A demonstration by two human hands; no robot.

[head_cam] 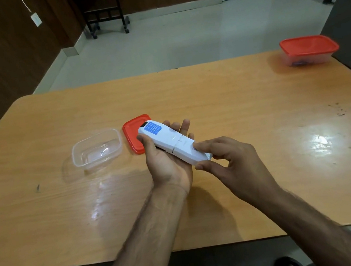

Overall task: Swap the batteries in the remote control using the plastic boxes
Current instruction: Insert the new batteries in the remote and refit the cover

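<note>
The left hand [164, 157] holds the white remote control [171, 143] face down above the surface [234, 105]. The right hand [227, 161] has a narrow grip, pinching its near end.

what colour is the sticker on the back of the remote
Blue, with white print, on the remote; head view.
</note>
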